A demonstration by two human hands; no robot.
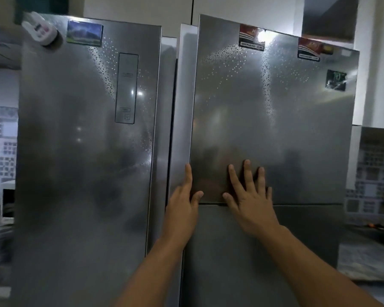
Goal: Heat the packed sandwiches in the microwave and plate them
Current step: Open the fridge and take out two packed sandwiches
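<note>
— How far were we?
— Barely begun. Our left hand (182,196) curled round the upper fridge door (273,120) edge; our right hand (251,196) lay flat, fingers spread, against it.
— The sandwiches?
— Nowhere in sight; heating and plating remained.

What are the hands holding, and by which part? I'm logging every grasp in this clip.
The left hand holds the upper right fridge door by its left edge, low down. The right hand holds nothing, lying flat on the door's front.
</note>
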